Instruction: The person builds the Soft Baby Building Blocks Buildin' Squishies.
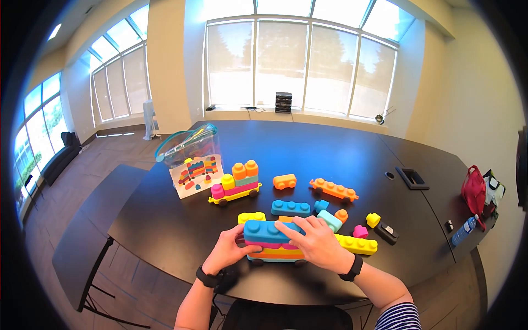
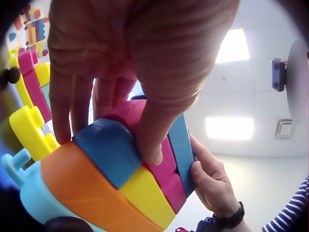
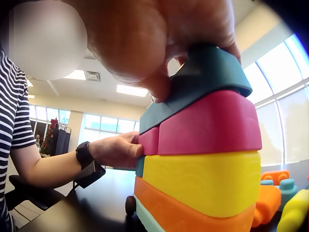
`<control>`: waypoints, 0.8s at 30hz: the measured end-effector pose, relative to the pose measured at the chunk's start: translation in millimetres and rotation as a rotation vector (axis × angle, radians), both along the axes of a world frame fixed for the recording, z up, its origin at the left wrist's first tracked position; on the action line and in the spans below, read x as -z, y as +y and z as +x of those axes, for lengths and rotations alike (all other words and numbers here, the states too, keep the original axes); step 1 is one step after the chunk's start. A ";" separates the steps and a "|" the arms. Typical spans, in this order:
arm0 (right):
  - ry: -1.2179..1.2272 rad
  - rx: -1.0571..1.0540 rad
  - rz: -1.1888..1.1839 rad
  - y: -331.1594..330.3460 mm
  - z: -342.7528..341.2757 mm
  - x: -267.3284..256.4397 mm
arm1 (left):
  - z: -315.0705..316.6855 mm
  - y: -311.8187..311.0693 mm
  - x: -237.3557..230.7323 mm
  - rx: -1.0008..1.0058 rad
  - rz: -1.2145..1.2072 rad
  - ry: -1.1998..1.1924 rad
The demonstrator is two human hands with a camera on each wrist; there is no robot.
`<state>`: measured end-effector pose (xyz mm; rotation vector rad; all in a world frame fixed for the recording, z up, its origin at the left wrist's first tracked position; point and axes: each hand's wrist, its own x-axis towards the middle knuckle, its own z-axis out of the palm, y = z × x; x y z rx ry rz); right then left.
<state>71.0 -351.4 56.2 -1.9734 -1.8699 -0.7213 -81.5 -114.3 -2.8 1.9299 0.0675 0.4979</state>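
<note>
A stack of toy building blocks stands on a light blue wheeled base, with orange, yellow and pink blocks in layers above. On top lies a long blue block, tilted over the pink block with a gap showing at one end. My left hand grips the stack's left end, thumb on the near side by a small blue block and fingers behind. My right hand holds the long blue block from above near its right end, thumb against its near face.
Behind the stack lie a blue block, a light teal block and a long yellow block. A block train and a clear bucket stand back left; an orange wheeled base lies back right. A water bottle stands far right.
</note>
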 end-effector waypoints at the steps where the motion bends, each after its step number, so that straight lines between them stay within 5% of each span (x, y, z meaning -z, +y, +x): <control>1: -0.002 0.003 0.000 0.5 0.8 0.7 | -1.2 -1.6 -5.0 0.001 0.009 -0.002; 8: 0.086 -0.033 -0.066 4.7 4.4 -2.7 | -6.1 -20.6 -24.7 -0.083 -0.128 -0.166; 13: 0.117 -0.033 -0.092 6.1 0.6 -2.6 | -10.4 -9.8 -25.1 -0.069 -0.034 -0.076; 19: 0.877 -0.240 -0.173 10.2 52.2 -23.2 | -21.8 10.2 -29.8 -0.061 -0.044 -0.027; 22: 0.486 -0.006 -0.087 17.3 120.1 -11.5 | -33.2 23.8 -36.1 -0.065 -0.060 0.004; 24: 0.528 0.218 -0.218 18.2 164.5 -8.8 | -39.4 31.8 -39.0 -0.078 -0.063 0.011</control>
